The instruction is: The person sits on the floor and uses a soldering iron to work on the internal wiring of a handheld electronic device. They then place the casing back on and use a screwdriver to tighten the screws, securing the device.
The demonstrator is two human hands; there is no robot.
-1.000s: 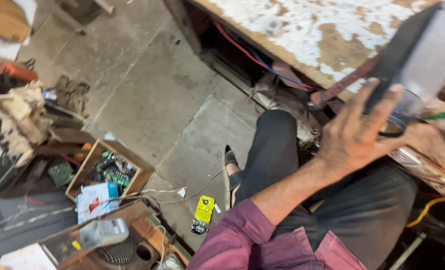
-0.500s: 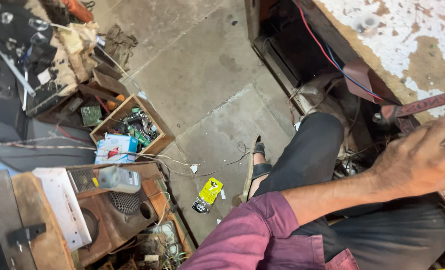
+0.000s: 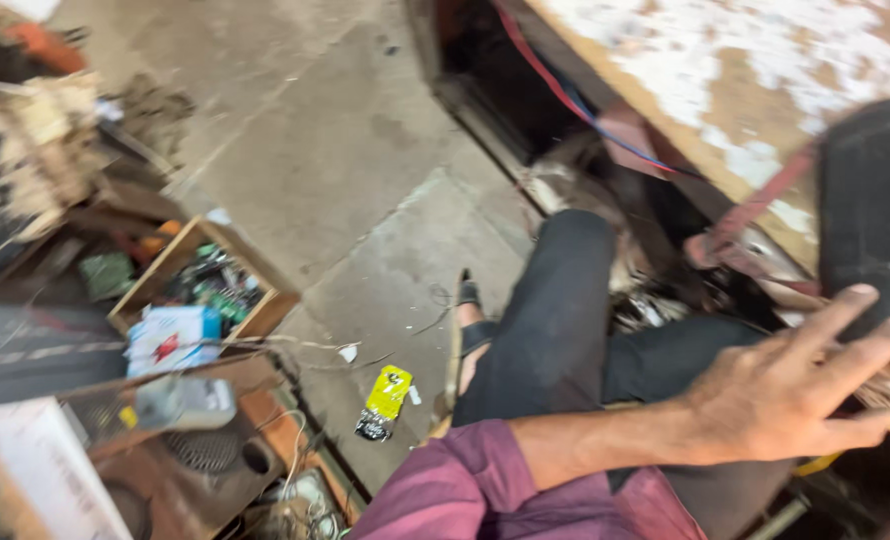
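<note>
A: Where is the dark box [image 3: 870,215] sitting?

B: At the far right, on the edge of the worn workbench [image 3: 725,90] with the flaking white top, just above the seated person's knee. Part of it runs out of the picture.

A: And the hand?

B: One hand [image 3: 785,395] reaches toward it from a maroon sleeve [image 3: 485,485], fingers [image 3: 845,345] spread apart and stretched, tips touching or just short of the box's lower edge. It isn't closed on anything. Which hand it is I judge to be the left; the other one is out of view.

A: How would the box handle?

B: It looks rigid, a hard black casing with squared corners, likely some weight to it. The faces seem smooth, so a one-sided pinch could slip. I'd take it across the narrow width, thumb on one side and fingers on the other, low near the bottom edge, minding the red strap [image 3: 755,205] and the wires [image 3: 585,110] just beside it
</note>
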